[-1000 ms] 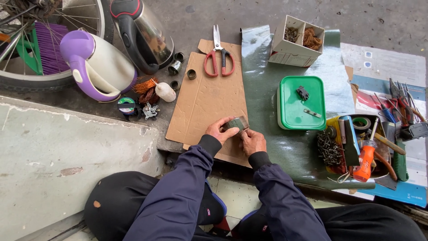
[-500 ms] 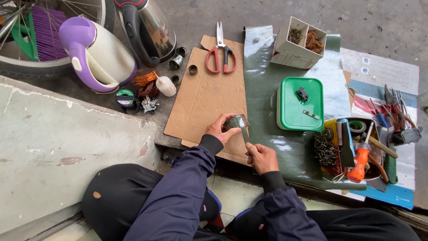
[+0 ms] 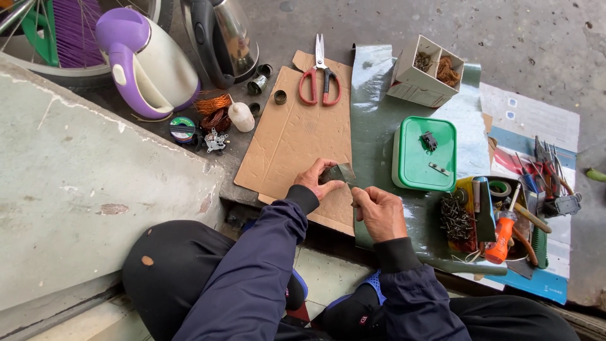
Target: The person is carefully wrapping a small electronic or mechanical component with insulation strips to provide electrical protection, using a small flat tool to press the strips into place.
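We find the broadest bare stretch on the cardboard sheet (image 3: 293,136), from 11 to 12 o'clock of our hands. Red-handled scissors (image 3: 320,81) close it off at 12 o'clock. At 1 to 2 o'clock the green lidded box (image 3: 424,153) blocks the mat, with the divided carton (image 3: 426,79) beyond it. At 3 o'clock the tray of tools (image 3: 495,221) crowds the way. At 10 o'clock the purple-and-white kettle (image 3: 148,63), copper wire coils (image 3: 213,110) and small white bottle (image 3: 241,117) stand thick.
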